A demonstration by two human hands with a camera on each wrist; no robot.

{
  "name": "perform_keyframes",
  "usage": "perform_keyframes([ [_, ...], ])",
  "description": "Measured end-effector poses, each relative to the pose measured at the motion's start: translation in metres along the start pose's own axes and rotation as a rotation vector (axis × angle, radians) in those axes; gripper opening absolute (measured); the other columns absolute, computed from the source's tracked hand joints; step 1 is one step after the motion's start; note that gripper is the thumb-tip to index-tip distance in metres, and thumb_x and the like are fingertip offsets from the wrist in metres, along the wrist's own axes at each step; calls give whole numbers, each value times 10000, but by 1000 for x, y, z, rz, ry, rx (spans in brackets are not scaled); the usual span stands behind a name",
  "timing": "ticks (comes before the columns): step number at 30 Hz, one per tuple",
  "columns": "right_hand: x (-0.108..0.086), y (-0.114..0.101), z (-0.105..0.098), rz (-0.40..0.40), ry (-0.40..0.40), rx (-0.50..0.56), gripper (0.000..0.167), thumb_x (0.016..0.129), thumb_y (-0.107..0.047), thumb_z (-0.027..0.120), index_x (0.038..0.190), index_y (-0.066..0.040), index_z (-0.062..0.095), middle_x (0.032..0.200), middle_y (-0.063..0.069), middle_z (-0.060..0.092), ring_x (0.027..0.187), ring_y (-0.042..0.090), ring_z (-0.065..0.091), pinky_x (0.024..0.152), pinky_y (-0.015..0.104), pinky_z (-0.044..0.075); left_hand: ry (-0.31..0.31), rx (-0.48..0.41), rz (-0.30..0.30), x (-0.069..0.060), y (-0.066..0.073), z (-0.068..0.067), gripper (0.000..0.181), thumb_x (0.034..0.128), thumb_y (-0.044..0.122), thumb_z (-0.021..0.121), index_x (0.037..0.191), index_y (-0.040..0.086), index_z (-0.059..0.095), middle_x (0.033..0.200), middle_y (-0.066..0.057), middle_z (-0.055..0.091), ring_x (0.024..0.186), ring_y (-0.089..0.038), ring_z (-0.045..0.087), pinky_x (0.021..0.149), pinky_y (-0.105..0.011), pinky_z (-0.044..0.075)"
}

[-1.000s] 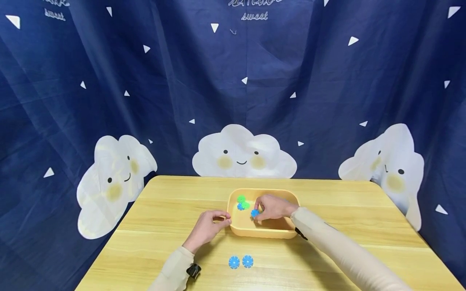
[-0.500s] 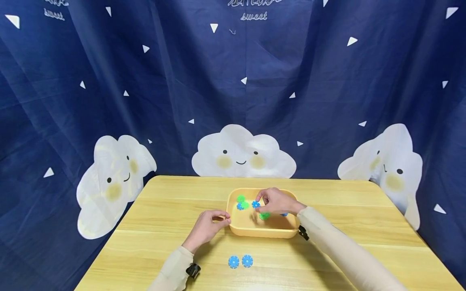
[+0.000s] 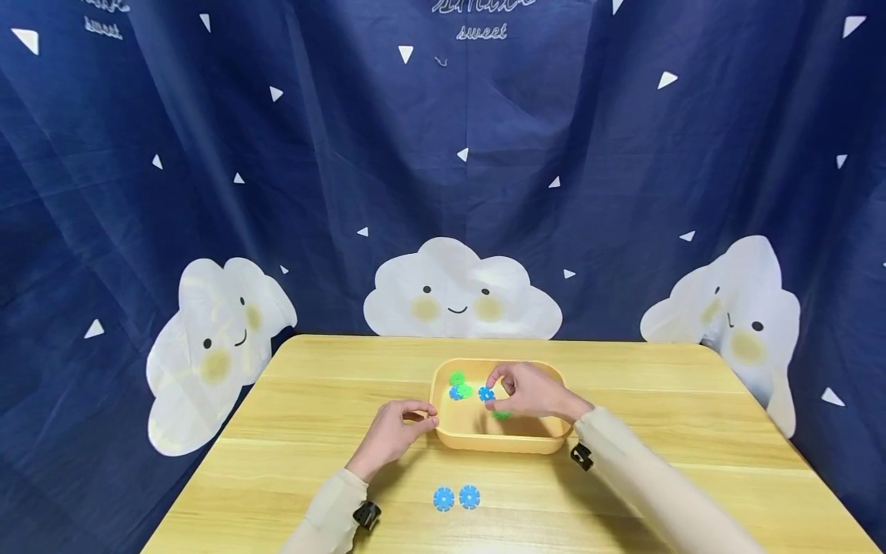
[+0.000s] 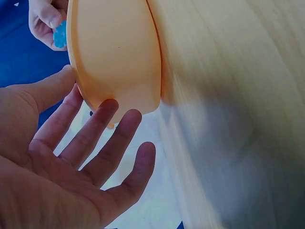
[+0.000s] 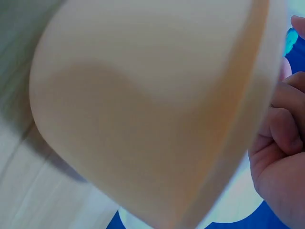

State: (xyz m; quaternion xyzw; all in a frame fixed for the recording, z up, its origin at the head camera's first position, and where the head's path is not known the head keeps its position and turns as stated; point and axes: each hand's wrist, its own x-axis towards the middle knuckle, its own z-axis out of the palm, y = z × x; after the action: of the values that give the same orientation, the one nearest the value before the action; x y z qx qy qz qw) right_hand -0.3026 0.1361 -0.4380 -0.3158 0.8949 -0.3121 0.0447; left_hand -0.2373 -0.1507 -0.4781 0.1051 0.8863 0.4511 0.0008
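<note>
Over the orange plastic bin (image 3: 498, 444), my right hand (image 3: 531, 392) pinches a blue notched building disc (image 3: 486, 394) between thumb and fingers. In the left wrist view, that blue disc shows beside the bin's rim. My left hand (image 3: 393, 432) grips the bin's left rim with thumb and index finger, its other fingers spread along the outer wall (image 4: 116, 52). Inside the bin, green discs (image 3: 457, 379) overlap another blue disc (image 3: 454, 393) on the left. A further green disc (image 3: 501, 415) lies partly hidden under my right hand. The bin wall covers much of the right wrist view.
Two blue discs (image 3: 444, 498) lie side by side on the wooden table (image 3: 332, 369) in front of the bin. Behind the table hangs a dark blue curtain (image 3: 332, 192) printed with clouds and triangles. Both wrists carry a black strap-on device (image 3: 367, 515).
My right hand has lifted the blue disc a little from lower in the bin and drawn slightly right. The left hand stays on the rim.
</note>
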Motion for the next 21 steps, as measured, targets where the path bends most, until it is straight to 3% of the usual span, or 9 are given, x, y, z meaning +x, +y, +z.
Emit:
perform_keyframes([
  [11, -26, -11, 10, -37, 16, 8, 264, 827, -311, 830, 1001, -177, 684, 576, -149, 388, 515, -8, 326, 617, 214, 407, -1, 5, 5, -1, -1, 0, 207, 938, 298, 757, 1079, 149, 782, 1127, -4, 753, 1009, -218, 677, 798, -395, 541],
  [21, -47, -10, 21, -80, -38, 52, 247, 860, -309, 806, 1011, -161, 678, 567, -158, 356, 501, -30, 285, 625, 202, 417, 3, 6, 0, 0, -1, 0, 203, 934, 294, 761, 1075, 150, 783, 1104, -4, 755, 986, -198, 677, 783, -376, 541],
])
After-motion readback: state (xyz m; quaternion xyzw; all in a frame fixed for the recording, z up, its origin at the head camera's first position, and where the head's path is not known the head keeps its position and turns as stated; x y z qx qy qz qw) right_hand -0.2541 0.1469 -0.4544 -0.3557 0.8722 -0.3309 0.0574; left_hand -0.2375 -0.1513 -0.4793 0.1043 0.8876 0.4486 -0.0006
